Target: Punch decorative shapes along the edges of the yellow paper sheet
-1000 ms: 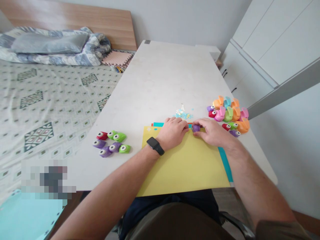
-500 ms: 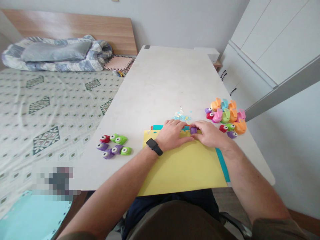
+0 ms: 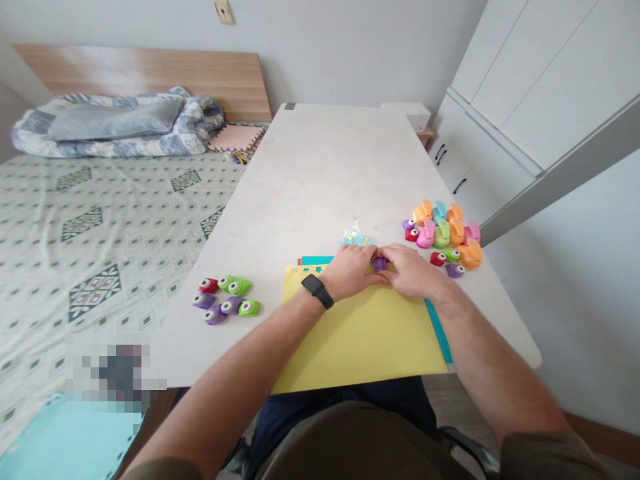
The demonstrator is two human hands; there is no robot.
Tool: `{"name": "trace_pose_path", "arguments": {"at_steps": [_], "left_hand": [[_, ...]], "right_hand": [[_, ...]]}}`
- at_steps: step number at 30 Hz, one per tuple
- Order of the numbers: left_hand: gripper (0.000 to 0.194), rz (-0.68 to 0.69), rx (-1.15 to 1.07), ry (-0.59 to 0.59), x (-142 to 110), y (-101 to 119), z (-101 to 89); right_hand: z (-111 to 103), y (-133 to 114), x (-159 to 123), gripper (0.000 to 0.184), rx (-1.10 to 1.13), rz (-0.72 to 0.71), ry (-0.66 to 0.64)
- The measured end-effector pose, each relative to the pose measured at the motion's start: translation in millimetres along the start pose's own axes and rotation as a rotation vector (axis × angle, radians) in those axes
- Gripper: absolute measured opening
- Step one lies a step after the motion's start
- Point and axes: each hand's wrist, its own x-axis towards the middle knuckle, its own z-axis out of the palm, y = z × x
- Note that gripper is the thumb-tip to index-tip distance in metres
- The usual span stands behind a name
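A small purple paper punch (image 3: 380,265) sits at the upper edge of a yellow sheet of paper (image 3: 360,340). From the right, my right hand (image 3: 409,270) is closed around it. My left hand (image 3: 350,272), with a black watch at the wrist, closes on the punch from the other side, and the fingertips of both hands meet there. Left of my hands, a row of small punched shapes (image 3: 307,270) runs along the sheet's top edge. A teal sheet (image 3: 317,261) lies underneath, showing at the top and right.
Small red, green and purple punches (image 3: 231,305) are grouped on the left of the white table (image 3: 320,173). More punches, small and large (image 3: 441,234), cluster on the right. Tiny paper cutouts (image 3: 356,235) are scattered beyond my hands. A bed (image 3: 150,200) adjoins the table's left side.
My left hand has moved right and curled in against the punch, where it lay flatter on the paper before. The view has tilted up slightly.
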Motion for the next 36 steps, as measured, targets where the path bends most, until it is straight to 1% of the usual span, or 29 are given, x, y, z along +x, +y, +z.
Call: {"name": "trace_pose_path", "arguments": {"at_steps": [4, 9, 14, 17, 19, 22, 25, 31, 36], "left_hand": [[0.054, 0.043, 0.047, 0.003, -1, 1, 2.4], [0.049, 0.066, 0.049, 0.006, -1, 0, 7.9], [0.047, 0.08, 0.007, 0.008, 1, -5, 9.6], [0.045, 0.077, -0.049, 0.035, 0, -6, 8.1], [0.048, 0.073, -0.089, 0.068, -2, -7, 7.7], [0.058, 0.046, -0.13, 0.111, -7, -9, 8.9], [0.065, 0.017, -0.133, 0.116, -12, -13, 10.4], [0.054, -0.012, -0.121, 0.093, -18, -17, 8.0], [0.05, 0.001, -0.117, 0.099, -19, -15, 8.1]], "right_hand": [[1, 2, 0, 0.019, -0.022, -0.003, 0.003], [2, 3, 0, 0.017, -0.033, -0.004, 0.002], [4, 4, 0, 0.018, -0.026, -0.019, 0.011], [5, 5, 0, 0.022, -0.029, -0.014, 0.013], [5, 6, 0, 0.025, -0.038, -0.012, 0.018], [4, 8, -1, 0.029, -0.05, -0.02, 0.034], [4, 9, -1, 0.031, -0.052, -0.02, 0.047], [6, 12, -2, 0.029, -0.061, -0.017, 0.054], [9, 16, -2, 0.038, -0.08, -0.057, 0.071]]}}
